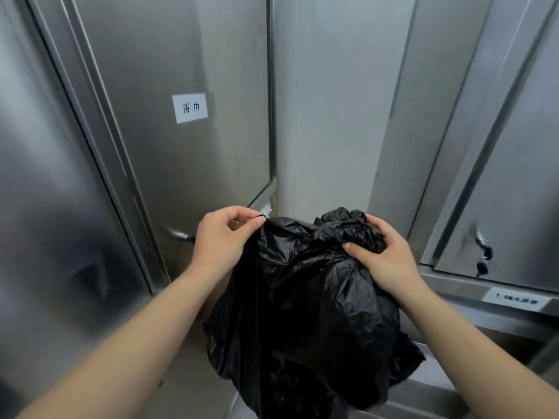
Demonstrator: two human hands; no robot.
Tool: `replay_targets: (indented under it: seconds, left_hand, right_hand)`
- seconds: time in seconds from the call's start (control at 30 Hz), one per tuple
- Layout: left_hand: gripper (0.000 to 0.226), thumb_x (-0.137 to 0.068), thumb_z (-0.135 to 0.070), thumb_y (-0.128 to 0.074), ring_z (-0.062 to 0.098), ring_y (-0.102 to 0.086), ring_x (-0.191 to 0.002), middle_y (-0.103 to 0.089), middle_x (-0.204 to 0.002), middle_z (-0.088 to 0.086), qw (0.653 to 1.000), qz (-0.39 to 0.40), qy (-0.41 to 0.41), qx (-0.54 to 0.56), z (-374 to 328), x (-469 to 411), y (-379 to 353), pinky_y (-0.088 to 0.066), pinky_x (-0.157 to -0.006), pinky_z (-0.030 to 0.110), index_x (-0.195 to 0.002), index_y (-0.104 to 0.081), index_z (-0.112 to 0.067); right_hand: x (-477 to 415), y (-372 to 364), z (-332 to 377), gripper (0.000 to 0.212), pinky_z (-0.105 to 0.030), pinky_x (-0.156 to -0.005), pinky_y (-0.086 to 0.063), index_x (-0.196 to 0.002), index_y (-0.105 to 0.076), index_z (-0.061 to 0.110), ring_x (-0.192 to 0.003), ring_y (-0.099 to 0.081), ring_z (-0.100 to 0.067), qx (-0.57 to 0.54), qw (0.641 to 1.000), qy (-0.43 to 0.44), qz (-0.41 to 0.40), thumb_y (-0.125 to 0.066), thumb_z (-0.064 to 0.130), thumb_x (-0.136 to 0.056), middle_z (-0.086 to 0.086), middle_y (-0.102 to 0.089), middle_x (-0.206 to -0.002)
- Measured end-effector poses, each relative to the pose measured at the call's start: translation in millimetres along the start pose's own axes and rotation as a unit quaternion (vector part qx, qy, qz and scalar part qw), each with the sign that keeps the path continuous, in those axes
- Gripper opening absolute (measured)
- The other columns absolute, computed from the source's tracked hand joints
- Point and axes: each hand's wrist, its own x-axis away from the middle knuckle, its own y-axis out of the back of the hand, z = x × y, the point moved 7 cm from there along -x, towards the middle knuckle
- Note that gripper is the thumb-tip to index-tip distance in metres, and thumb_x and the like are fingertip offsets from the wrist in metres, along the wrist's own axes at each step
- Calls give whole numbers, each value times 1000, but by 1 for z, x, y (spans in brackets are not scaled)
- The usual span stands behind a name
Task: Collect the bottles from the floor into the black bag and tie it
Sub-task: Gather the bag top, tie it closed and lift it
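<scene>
pinching a thin bit of the black bag (302,313) at its edge, my left hand (223,237) has thumb and finger pressed on it. my right hand (388,261) curls round the scrunched top. the bag sits full and lumpy between my arms, in front of shiny metal doors (181,164). i see no bottles outside, so i think it is tying time. i should pull both bits long, cross them, and tug slowly so it does not rip.
</scene>
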Motion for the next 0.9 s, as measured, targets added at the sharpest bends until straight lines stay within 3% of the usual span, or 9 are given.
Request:
replay_targets:
  seconds: [0.07, 0.13, 0.2, 0.27, 0.43, 0.6, 0.73, 0.9]
  left_hand:
    - [6, -73, -36, -74, 11, -63, -63, -70, -64, -13, 1000, -7, -17, 6, -11, -36, -12, -52, -67, 30, -71, -71, -41]
    - [2, -72, -37, -73, 15, -65, -66, -70, -66, -11, 999, -12, -33, 18, -21, -72, -27, -54, -70, 33, -71, -71, -38]
    - [6, -73, -37, -73, 8, -63, -63, -69, -65, -16, 998, -14, -50, 30, -28, -107, -44, -53, -68, 27, -68, -70, -40]
    - [14, -75, -36, -73, 3, -58, -60, -67, -62, -21, 998, -12, -59, 37, -31, -138, -62, -47, -63, 20, -64, -68, -43]
    - [14, -78, -32, -72, 4, -50, -56, -63, -63, -16, 993, 14, -74, 88, -24, -210, -109, -40, -54, 7, -65, -67, -35]
    - [14, -77, -30, -73, -1, -46, -48, -62, -59, -21, 983, 59, -95, 147, -11, -285, -155, -39, -51, 8, -66, -69, -36]
    - [13, -77, -34, -72, 3, -49, -52, -63, -63, -23, 978, 81, -103, 162, 0, -337, -189, -42, -56, 20, -68, -68, -42]
    - [7, -77, -39, -71, 10, -57, -59, -65, -68, -24, 976, 103, -98, 168, 4, -380, -221, -45, -59, 25, -71, -68, -42]
  right_hand:
    - [-35, 5, 11, 52, 5, -66, -36, -114, -53, 27, -80, -55, 19, -4, 1000, 21, -18, -77, 9, -72, 23, -56, -97]
    - [-69, 9, 20, 54, 3, -69, -37, -119, -54, 23, -87, -57, 6, -3, 999, 39, -37, -78, 10, -72, 16, -59, -100]
    - [-100, 13, 28, 56, 1, -71, -37, -122, -54, 18, -93, -56, -4, -1, 997, 57, -57, -78, 11, -72, 14, -58, -101]
    - [-127, 16, 31, 56, 6, -69, -34, -123, -54, 16, -91, -55, -1, 0, 995, 72, -74, -77, 10, -72, 16, -57, -100]
    - [-193, 14, 31, 58, 7, -70, -33, -125, -53, 15, -98, -54, -5, 8, 990, 89, -108, -77, 10, -72, 8, -58, -108]
    - [-255, 12, 31, 59, 6, -73, -35, -125, -53, 16, -93, -55, 1, 21, 984, 97, -146, -77, 6, -72, 7, -59, -110]
    - [-295, 13, 29, 62, 5, -75, -34, -127, -52, 18, -100, -54, 1, 45, 975, 113, -184, -78, 7, -71, 11, -58, -112]
    - [-330, 10, 27, 64, 5, -76, -34, -128, -52, 19, -91, -53, 21, 57, 971, 125, -195, -79, 8, -70, 21, -56, -109]
